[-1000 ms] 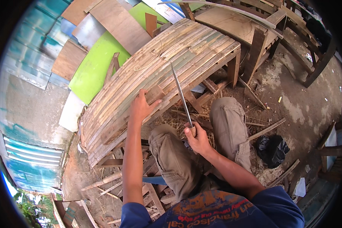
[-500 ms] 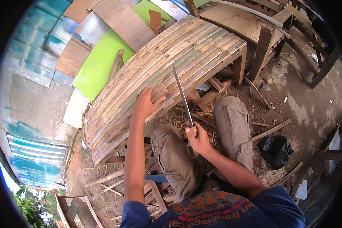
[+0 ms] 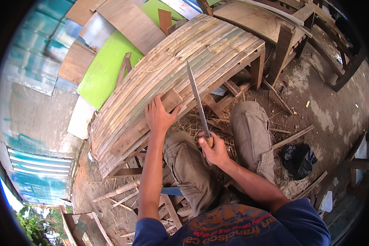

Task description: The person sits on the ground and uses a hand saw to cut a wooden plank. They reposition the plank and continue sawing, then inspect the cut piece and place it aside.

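Upright in my right hand is a machete, its wooden handle wrapped by my fingers and its long blade pointing away from me. The blade stands just right of a brown wooden plank lying along the near edge of a slatted bench. My left hand grips the plank near its far right end, thumb on the near side and fingers over the top. The plank's middle is hidden under that hand and wrist. Blade and plank appear apart.
Boards, one lime green, lean behind the bench. Wooden frames stand at the far right. Scrap wood and a black plastic bag lie on the dirt floor to the right. My knees are bent close under the bench edge.
My left hand has shifted slightly right and nearer to me along with the plank. The machete's tip has risen a little in view; my right hand has hardly moved.
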A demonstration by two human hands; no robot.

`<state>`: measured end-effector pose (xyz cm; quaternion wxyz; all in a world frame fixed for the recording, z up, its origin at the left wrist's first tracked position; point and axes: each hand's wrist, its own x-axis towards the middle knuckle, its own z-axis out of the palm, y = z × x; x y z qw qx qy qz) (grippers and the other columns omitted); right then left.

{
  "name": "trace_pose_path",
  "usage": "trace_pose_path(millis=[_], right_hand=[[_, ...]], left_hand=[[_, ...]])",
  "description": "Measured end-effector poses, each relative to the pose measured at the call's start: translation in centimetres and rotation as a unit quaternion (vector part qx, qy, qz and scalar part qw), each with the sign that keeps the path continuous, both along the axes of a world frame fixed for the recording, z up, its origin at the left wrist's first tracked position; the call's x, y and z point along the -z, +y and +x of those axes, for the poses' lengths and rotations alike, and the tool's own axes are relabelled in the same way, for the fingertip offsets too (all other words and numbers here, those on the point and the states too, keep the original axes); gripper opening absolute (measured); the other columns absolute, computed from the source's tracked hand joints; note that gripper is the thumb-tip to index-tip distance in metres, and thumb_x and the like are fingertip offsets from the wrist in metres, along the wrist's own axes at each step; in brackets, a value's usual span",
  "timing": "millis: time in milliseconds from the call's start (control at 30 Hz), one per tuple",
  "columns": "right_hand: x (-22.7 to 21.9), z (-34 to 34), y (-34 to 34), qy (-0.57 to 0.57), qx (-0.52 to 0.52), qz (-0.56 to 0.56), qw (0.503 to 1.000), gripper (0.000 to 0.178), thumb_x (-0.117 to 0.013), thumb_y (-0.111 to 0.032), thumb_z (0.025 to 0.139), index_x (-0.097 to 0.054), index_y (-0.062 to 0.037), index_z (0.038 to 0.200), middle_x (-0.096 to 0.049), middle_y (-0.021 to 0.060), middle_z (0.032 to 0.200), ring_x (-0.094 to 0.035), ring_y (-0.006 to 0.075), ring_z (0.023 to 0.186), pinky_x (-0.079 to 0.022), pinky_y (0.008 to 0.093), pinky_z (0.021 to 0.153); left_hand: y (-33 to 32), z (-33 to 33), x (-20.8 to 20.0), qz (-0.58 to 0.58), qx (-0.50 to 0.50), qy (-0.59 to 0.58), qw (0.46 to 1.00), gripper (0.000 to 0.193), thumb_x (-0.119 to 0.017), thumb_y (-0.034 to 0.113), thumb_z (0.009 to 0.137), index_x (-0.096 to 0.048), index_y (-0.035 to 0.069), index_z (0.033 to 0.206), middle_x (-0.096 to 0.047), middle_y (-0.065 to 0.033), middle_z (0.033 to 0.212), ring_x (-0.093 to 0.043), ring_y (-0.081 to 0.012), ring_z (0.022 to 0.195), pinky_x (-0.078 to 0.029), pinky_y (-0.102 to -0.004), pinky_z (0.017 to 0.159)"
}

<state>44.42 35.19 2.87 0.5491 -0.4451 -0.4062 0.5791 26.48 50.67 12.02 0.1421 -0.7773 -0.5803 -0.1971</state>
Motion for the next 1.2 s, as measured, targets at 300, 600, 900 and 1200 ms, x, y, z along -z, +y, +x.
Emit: trace_pose_path(millis=[300, 600, 900, 1200], right_hand=[[-0.5, 0.1, 0.2, -0.058, 0.014, 0.004, 0.998, 0.042, -0.065, -0.036, 0.101, -0.059, 0.0037, 0.116, -0.058, 0.0019, 0.058, -0.062, 0.0101, 0.054, -0.050, 0.0289, 0.053], [-4.1, 1.4, 3.8, -0.189, 0.037, -0.019, 0.981, 0.028, -0.068, -0.022, 0.096, -0.061, 0.0043, 0.100, -0.059, 0.0137, 0.059, -0.059, 0.0235, 0.054, -0.048, 0.0380, 0.058], [-4.8, 0.6, 6.7, -0.258, 0.023, 0.062, 0.964, 0.026, -0.067, -0.017, 0.095, -0.060, 0.0072, 0.096, -0.062, 0.0206, 0.064, -0.065, 0.0339, 0.060, -0.050, 0.0415, 0.061], [-5.9, 1.5, 6.3, -0.233, -0.018, 0.012, 0.972, 0.030, -0.069, -0.019, 0.093, -0.059, 0.0093, 0.091, -0.064, 0.0261, 0.072, -0.067, 0.0442, 0.071, -0.052, 0.0443, 0.067]], left_hand=[[-0.8, 1.1, -1.5, -0.066, -0.041, -0.049, 0.996, 0.077, -0.078, 0.064, 0.077, -0.057, 0.006, 0.122, -0.069, -0.0171, 0.114, -0.066, -0.0364, 0.107, -0.048, -0.0502, 0.096], [-0.9, 0.8, -2.5, -0.123, -0.038, -0.067, 0.989, 0.081, -0.087, 0.058, 0.069, -0.056, 0.006, 0.123, -0.072, -0.0205, 0.107, -0.069, -0.0409, 0.099, -0.053, -0.0502, 0.086], [-1.3, 1.2, -2.3, -0.113, -0.036, -0.051, 0.992, 0.081, -0.089, 0.052, 0.070, -0.053, 0.006, 0.127, -0.069, -0.0208, 0.116, -0.064, -0.0415, 0.110, -0.049, -0.0510, 0.092], [-1.9, 1.4, -1.4, -0.068, -0.039, -0.041, 0.996, 0.080, -0.090, 0.049, 0.069, -0.054, 0.007, 0.126, -0.068, -0.0191, 0.115, -0.062, -0.0407, 0.111, -0.047, -0.0508, 0.096]])
